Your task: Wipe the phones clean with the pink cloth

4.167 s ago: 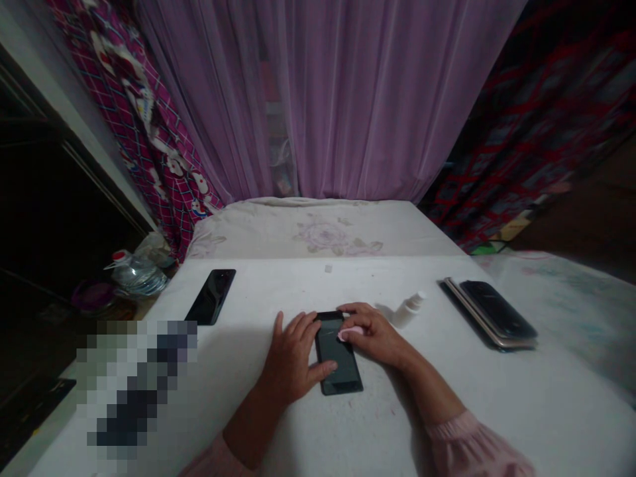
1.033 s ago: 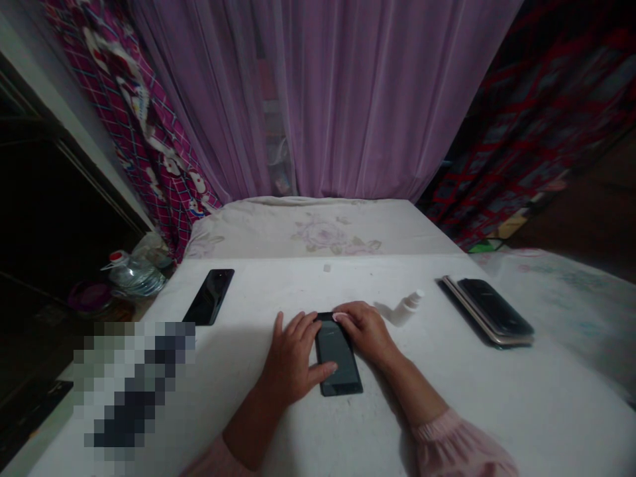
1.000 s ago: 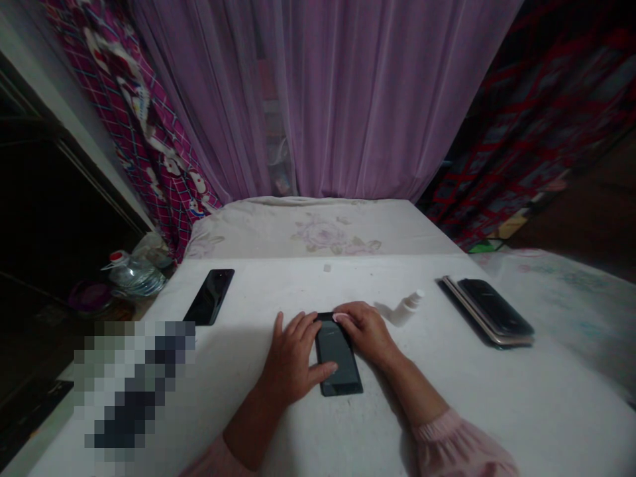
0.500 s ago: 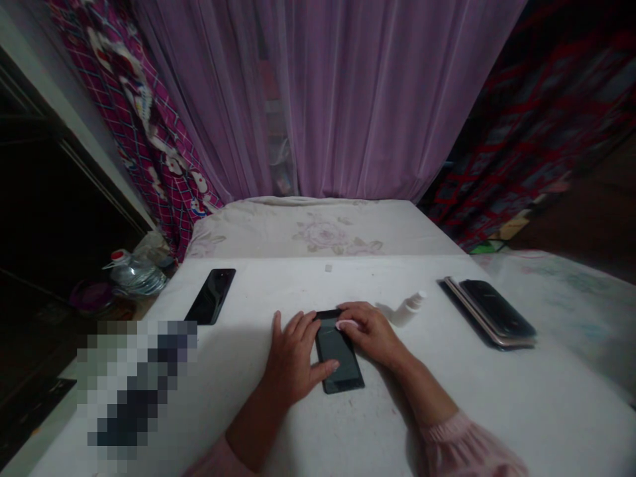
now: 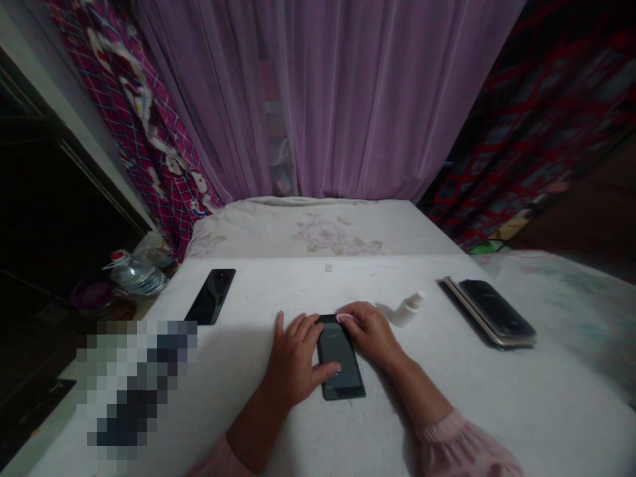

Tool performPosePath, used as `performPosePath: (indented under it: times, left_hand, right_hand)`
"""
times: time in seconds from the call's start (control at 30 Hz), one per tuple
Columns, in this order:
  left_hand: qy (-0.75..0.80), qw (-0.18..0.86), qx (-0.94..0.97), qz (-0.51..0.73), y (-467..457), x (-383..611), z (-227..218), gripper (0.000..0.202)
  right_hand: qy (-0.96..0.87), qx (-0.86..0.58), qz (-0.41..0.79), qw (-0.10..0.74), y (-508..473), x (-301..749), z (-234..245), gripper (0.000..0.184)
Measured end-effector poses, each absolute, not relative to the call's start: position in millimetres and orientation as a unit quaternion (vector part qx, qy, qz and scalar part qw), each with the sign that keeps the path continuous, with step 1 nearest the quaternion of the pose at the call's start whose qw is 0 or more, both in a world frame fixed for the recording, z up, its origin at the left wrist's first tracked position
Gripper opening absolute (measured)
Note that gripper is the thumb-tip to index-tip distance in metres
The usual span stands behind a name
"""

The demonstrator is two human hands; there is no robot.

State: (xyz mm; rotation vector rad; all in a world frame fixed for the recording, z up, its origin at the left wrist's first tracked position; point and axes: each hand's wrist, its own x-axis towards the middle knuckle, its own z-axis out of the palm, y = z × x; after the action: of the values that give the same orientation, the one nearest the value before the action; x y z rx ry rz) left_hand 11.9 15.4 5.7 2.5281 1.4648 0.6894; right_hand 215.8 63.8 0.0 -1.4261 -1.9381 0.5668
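Observation:
A black smartphone (image 5: 340,361) lies screen up on the white table, its top end under my right hand (image 5: 368,333). My left hand (image 5: 293,356) sits flat beside its left edge, fingers spread, with only the thumb resting across the screen. The fingertips of my right hand pinch a small pink pad (image 5: 343,318) against the phone's top edge. Most of the pad is hidden by those fingers, and I cannot tell exactly what material it is.
A second black phone (image 5: 211,296) lies at the table's far left, and a small white spray bottle (image 5: 408,309) stands right of my hand. Stacked phones (image 5: 491,313) lie farther right. A pixelated patch (image 5: 136,391) covers the near left.
The phone under my hands has turned slightly and now sits more upright and a little lower in view. My left thumb reaches farther across its screen. My right hand stays at the top edge.

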Motion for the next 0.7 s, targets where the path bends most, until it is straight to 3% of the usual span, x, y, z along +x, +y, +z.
performPosePath:
  times: [0.2,0.4,0.7]
  left_hand:
    - [0.483,0.077,0.838,0.242,16,12,4,0.060]
    - [0.483,0.069,0.839,0.240,17,11,4,0.058]
    - [0.482,0.066,0.838,0.247,16,12,3,0.058]
  right_hand:
    - [-0.774,-0.454,0.294,0.329,64,229,7,0.012]
    - [-0.802,-0.405,0.356,0.257,62,244,12,0.006]
    - [-0.801,-0.423,0.300,0.299,66,237,4,0.012]
